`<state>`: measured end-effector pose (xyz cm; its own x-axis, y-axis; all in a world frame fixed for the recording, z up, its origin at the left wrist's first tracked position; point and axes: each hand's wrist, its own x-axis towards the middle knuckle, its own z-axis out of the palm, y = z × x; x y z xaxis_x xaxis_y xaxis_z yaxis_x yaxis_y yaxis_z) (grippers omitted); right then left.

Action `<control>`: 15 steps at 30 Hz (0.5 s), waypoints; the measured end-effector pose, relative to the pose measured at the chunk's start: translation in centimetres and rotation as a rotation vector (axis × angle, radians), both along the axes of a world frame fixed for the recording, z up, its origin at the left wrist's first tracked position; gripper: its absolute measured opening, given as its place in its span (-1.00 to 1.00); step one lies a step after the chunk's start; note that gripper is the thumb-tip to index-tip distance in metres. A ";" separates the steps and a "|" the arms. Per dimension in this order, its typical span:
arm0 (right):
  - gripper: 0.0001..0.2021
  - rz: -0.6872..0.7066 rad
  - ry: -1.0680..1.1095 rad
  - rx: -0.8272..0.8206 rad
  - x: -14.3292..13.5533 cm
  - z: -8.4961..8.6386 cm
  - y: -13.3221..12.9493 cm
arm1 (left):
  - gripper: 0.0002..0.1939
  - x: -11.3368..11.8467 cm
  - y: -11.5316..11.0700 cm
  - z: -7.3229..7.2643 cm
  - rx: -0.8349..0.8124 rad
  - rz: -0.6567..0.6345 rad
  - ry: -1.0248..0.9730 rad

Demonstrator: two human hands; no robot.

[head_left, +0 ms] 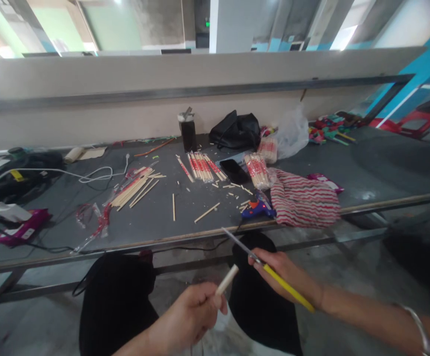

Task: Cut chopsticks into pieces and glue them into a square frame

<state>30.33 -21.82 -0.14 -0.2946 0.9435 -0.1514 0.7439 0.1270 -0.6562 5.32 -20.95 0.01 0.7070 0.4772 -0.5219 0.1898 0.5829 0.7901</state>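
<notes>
Low in the view, my left hand (pixel 196 309) is closed around a short pale wooden stick (pixel 227 280), whose free end points up and to the right. My right hand (pixel 287 277) grips yellow-handled scissors (pixel 282 286), seen nearly edge-on, near where blade and handle meet. Their grey blade points up-left towards the table edge, apart from the stick. Both hands are above my lap, in front of the table. On the table lie loose chopsticks (pixel 135 192), two single sticks, wrapped chopsticks (pixel 202 166) and small cut wood bits.
A blue glue gun (pixel 258 206) lies at the front edge of the dark table (pixel 378 168), beside a striped cloth (pixel 304 200). Behind are a phone (pixel 234 171), a black bag (pixel 236 129) and a dark container (pixel 188 133). A white cable (pixel 51 170) and torn wrappers (pixel 101 220) lie left.
</notes>
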 end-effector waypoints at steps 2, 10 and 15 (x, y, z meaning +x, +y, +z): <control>-0.81 -0.054 -0.005 0.010 0.3 -0.2 0.0 | -0.60 -0.1 -0.1 0.2 -0.028 -0.046 -0.019; -0.69 -0.123 -0.138 0.076 -1.4 1.3 0.3 | -0.76 -1.7 3.0 1.4 -0.076 0.251 -0.156; -0.51 -0.245 -0.269 0.219 0.0 2.7 4.9 | -0.72 -2.1 6.7 1.9 0.258 0.387 -0.020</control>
<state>30.33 -16.87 2.56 -0.0352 0.9992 0.0196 0.9106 0.0402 -0.4113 3.22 -14.25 1.94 0.4605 0.8202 -0.3395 -0.0200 0.3919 0.9198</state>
